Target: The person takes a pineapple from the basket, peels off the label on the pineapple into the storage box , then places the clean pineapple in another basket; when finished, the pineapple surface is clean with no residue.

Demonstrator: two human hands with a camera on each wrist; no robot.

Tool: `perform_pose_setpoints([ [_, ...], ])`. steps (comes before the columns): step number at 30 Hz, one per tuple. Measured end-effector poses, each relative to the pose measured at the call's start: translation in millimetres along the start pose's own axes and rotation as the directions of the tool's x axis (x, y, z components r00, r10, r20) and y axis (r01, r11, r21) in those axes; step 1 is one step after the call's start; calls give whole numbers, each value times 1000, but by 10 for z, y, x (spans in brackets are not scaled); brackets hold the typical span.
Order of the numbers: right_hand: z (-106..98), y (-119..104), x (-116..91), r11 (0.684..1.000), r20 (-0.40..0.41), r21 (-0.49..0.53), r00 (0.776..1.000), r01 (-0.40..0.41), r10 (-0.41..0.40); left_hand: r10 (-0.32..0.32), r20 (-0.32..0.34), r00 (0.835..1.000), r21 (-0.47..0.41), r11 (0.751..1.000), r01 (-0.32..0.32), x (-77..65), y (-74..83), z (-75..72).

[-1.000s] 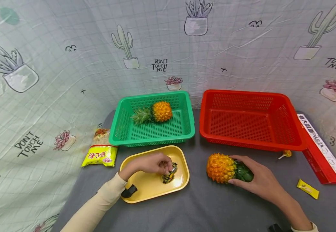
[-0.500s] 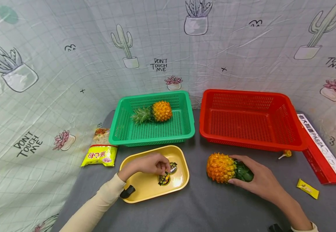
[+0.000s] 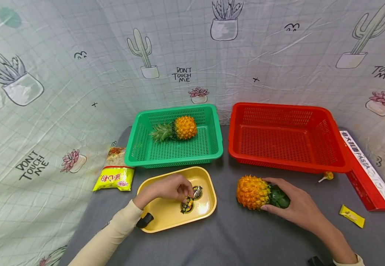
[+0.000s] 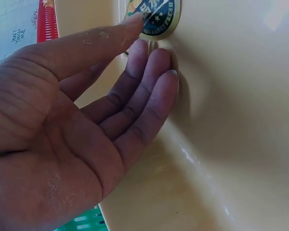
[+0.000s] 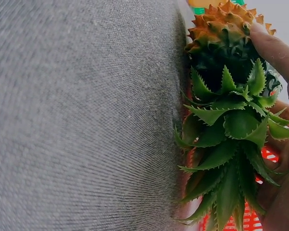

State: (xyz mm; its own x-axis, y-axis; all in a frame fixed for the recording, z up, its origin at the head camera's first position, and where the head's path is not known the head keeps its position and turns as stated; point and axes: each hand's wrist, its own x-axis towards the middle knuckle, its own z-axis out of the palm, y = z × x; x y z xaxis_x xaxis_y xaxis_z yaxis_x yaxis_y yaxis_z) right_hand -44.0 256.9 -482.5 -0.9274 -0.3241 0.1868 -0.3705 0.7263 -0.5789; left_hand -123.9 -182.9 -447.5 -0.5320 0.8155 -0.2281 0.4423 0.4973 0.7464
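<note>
Over the yellow tray, my left hand has its thumb and index fingertip at the edge of a round black-and-gold label printed with fruit. In the left wrist view the thumb lies against this label, while the other fingers curl loosely with nothing in the palm. A second round label lies beside it in the tray. My right hand grips an orange pineapple around its green crown; the fruit lies on its side on the grey cloth. The right wrist view shows the thumb against the pineapple.
A green basket behind the tray holds another pineapple. Beside it stands a red basket. At the right are a red pasta box, a lollipop and a yellow sachet. A yellow bag lies left.
The label at my left fingertips has shifted left and toward me, away from the second label, which now shows more fully. My right hand and the pineapple have stayed in place.
</note>
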Motion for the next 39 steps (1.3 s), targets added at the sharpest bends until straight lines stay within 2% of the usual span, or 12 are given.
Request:
perform_pose_setpoints([
  [5, -2, 5, -4, 1000, 0, 1, 1000, -3, 3, 3, -16, 1000, 16, 1000, -3, -20, 19, -15],
  [11, -1, 8, -2, 1000, 3, -2, 1000, -9, 9, -25, -60, 998, 48, 998, 28, -14, 49, -32],
  [17, 2, 16, -3, 1000, 4, -4, 1000, -6, 6, 1, -100, 995, 85, 996, 8, 49, 101, -47],
  [27, 2, 16, 1, 1000, 3, 0, 1000, -2, 2, 63, -109, 992, 112, 992, -51, 241, 291, -63],
  [34, 9, 11, 1, 1000, 5, 6, 1000, -1, 1, 114, -120, 986, 163, 982, -93, 424, 507, -74],
  [39, 5, 7, 3, 1000, 1, 3, 1000, 0, 0, 158, -105, 982, 171, 975, -139, 576, 699, -77],
])
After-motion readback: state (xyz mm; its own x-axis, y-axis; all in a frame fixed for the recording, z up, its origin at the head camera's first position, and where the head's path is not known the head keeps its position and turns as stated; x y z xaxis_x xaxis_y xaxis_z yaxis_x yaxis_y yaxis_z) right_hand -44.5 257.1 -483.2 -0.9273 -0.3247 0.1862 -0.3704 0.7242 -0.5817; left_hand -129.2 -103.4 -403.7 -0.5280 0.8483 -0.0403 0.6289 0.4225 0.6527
